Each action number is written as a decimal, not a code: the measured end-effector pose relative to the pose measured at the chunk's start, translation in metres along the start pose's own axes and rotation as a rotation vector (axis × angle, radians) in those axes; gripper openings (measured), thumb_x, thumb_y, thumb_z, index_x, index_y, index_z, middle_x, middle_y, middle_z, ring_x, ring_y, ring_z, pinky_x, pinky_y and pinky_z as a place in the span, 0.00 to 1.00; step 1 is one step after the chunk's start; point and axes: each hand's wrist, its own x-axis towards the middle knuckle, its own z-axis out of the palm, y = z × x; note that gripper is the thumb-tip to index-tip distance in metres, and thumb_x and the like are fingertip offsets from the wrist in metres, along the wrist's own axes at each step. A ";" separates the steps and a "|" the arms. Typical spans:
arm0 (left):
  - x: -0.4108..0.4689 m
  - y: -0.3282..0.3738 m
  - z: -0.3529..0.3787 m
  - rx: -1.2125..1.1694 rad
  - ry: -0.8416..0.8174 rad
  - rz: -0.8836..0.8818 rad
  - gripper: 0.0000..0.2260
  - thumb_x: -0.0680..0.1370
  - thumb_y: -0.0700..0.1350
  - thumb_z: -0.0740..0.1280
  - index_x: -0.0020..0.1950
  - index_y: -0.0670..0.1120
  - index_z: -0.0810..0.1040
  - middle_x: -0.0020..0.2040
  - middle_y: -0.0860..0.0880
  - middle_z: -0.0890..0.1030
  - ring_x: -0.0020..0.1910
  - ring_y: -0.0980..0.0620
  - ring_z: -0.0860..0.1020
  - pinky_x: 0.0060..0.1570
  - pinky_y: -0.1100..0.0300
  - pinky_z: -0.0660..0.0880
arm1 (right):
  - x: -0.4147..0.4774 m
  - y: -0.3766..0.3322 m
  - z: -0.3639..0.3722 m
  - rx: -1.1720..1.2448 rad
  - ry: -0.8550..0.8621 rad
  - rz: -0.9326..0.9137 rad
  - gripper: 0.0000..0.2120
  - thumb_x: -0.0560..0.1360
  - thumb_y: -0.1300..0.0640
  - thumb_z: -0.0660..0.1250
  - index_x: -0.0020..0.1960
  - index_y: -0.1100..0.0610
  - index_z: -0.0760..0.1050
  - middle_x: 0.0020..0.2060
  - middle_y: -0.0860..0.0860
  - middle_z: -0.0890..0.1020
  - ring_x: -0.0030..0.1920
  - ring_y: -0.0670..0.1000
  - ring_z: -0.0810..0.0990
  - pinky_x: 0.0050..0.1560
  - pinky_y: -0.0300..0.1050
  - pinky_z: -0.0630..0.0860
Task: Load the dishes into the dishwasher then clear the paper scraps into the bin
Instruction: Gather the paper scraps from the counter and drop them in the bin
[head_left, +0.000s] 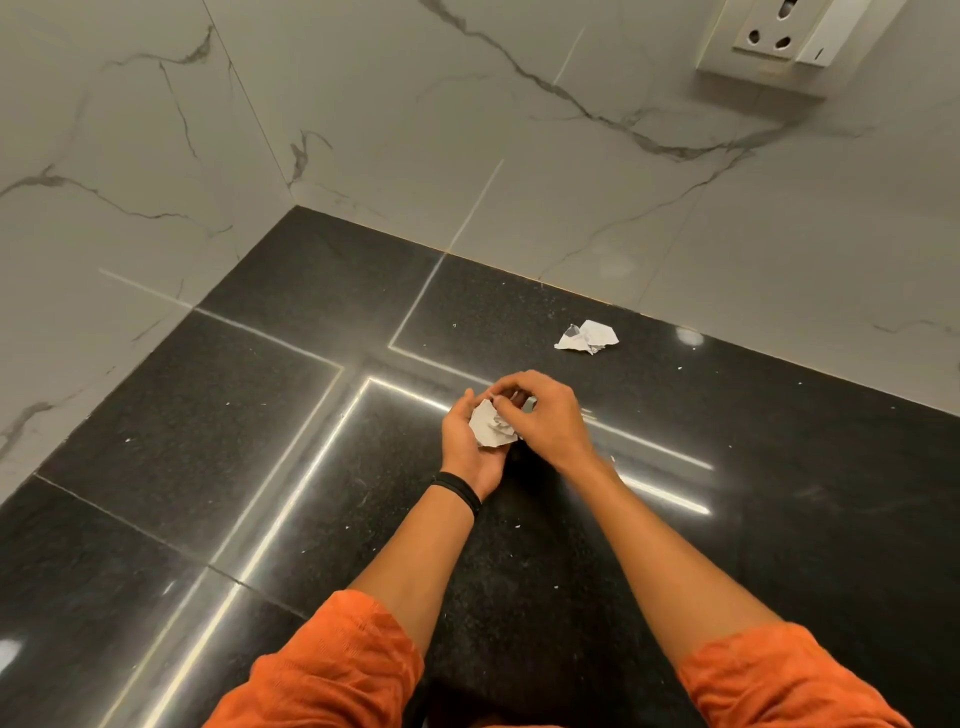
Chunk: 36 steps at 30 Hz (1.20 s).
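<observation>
Two marble walls (571, 156) meet one black countertop (260, 441); one wall socket (769, 41) sits upper right. Your left hand (467, 447) cups one crumpled paper scrap (488, 428), and your right hand (545, 415) pinches its top. A second scrap (587, 336) lies beyond both hands, near the wall.

Orange textured sleeves (332, 670) to the elbows, bare forearms (415, 561), thin black band (457, 491) on the left wrist
</observation>
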 end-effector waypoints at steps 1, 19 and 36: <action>-0.003 -0.001 0.002 0.010 -0.008 -0.005 0.21 0.84 0.51 0.56 0.63 0.37 0.78 0.56 0.38 0.83 0.56 0.43 0.82 0.58 0.51 0.78 | -0.004 -0.003 0.000 -0.023 -0.006 -0.028 0.07 0.72 0.56 0.72 0.49 0.48 0.83 0.44 0.41 0.83 0.47 0.43 0.79 0.50 0.43 0.76; 0.010 0.004 0.004 -0.044 0.077 -0.010 0.18 0.85 0.48 0.58 0.62 0.35 0.78 0.60 0.37 0.81 0.63 0.41 0.79 0.66 0.51 0.74 | 0.063 0.047 -0.065 -0.318 0.274 0.262 0.11 0.78 0.57 0.67 0.60 0.51 0.80 0.58 0.50 0.81 0.56 0.57 0.80 0.53 0.49 0.73; 0.011 -0.004 0.008 -0.033 0.048 0.026 0.22 0.84 0.49 0.57 0.70 0.33 0.73 0.66 0.35 0.77 0.65 0.40 0.77 0.67 0.50 0.73 | 0.001 0.005 -0.014 0.249 0.273 0.177 0.06 0.74 0.61 0.73 0.49 0.52 0.83 0.42 0.45 0.85 0.43 0.45 0.82 0.45 0.41 0.80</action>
